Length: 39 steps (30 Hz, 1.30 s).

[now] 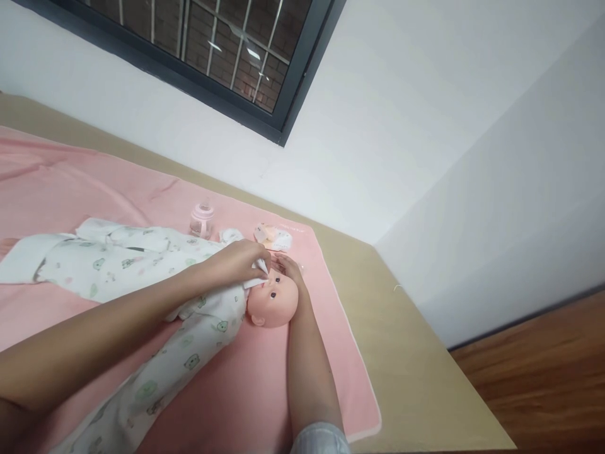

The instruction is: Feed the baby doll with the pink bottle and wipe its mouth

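A baby doll (278,306) lies on its back in a white, printed outfit (142,255), its bald head toward the right. Reaching across its body, my left hand (239,261) is closed on a white tissue (258,277), which touches the doll's face by the mouth. My right hand (288,266) rests against the far side of the head, with the forearm along the crown. Its fingers look stretched out and hold nothing that I can see; my left hand and the doll's head partly cover them.
A pink mat (350,378) lies under the doll on a tan tabletop (406,353). Beyond the doll stand a clear baby bottle (201,221) with a pink collar and a small printed packet (281,239). A white wall and a barred window (236,57) rise behind.
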Each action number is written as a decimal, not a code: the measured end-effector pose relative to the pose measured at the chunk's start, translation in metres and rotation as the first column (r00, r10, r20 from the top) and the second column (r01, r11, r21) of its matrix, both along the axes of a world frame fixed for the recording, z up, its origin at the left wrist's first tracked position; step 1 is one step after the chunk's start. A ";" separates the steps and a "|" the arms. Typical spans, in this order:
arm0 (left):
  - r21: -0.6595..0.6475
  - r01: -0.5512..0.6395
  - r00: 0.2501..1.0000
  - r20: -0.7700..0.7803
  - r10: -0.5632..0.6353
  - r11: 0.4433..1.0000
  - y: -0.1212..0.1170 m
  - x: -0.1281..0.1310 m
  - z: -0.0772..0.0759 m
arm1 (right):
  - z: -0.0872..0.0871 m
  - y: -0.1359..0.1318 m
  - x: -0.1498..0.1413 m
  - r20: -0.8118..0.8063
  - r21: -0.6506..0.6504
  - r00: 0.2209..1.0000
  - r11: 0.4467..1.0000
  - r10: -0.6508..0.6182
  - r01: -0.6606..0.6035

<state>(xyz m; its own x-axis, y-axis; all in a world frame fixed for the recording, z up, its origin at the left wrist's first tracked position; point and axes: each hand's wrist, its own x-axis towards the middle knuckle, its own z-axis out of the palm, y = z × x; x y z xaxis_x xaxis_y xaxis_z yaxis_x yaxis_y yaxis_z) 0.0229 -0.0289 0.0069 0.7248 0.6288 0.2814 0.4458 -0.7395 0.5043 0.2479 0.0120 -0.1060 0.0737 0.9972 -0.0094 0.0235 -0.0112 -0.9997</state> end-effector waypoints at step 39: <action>-0.042 -0.352 0.935 0.016 0.353 0.935 0.036 -0.047 0.028 | 0.106 -0.040 -0.010 0.369 0.052 0.929 0.997 0.030 -0.053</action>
<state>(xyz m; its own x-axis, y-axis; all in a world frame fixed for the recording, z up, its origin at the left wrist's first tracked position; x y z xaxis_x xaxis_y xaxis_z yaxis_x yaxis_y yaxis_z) -0.0240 0.0068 0.0346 0.4480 0.8534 0.2666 0.6624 -0.5171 0.5421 0.2382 -0.0281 0.0002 0.0190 0.9973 0.0704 0.3886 0.0575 -0.9196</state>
